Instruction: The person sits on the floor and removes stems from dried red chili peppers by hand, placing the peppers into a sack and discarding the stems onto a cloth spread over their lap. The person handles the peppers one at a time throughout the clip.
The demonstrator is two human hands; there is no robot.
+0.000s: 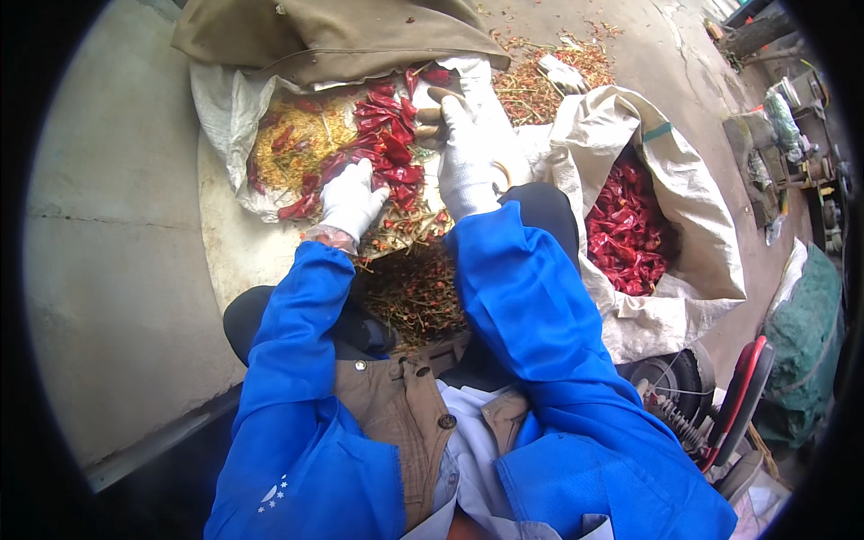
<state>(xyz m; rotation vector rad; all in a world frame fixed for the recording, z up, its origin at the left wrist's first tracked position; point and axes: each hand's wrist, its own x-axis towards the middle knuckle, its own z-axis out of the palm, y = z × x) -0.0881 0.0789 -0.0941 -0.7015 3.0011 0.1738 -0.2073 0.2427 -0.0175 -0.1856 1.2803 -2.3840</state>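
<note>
My left hand (352,201), in a white glove, rests at the near edge of a pile of dried red chili peppers (386,138). Its fingertips are partly hidden, so I cannot tell whether it grips a pepper. To the right of the pile is my right hand (460,145), gloved in white with brown-soiled fingers. Those fingers are apart, and no pepper shows between them. Beside its wrist an orange-brown ring (503,175) is partly visible; what it belongs to is hidden. Yellow chili seeds (307,138) lie left of the peppers on a white woven sack (233,128).
A white woven sack (695,223) holding red peppers (628,229) stands open at right. Stems and scraps (418,297) lie between my legs. Brown cloth (337,34) covers the far side. Another glove (563,73) lies on a stem heap (523,94). A wheel (661,378) is lower right.
</note>
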